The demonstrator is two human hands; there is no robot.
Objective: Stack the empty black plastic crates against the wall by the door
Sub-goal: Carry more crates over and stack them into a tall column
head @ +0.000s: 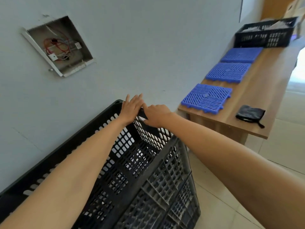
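pale wall (pixel 148 47), tiled floor (pixel 239 204). black crate (pixel 135 171) against wall, atop second crate (pixel 173 204). left hand (pixel 132 108) flat on far rim, fingers spread. right hand (pixel 156 115) curled over same rim. wooden bench (pixel 257 96): three blue tiles (pixel 206 98), pouch (pixel 250 114), filled crate (pixel 264 37).

No readable text, label, brand, number or sign anywhere in view.
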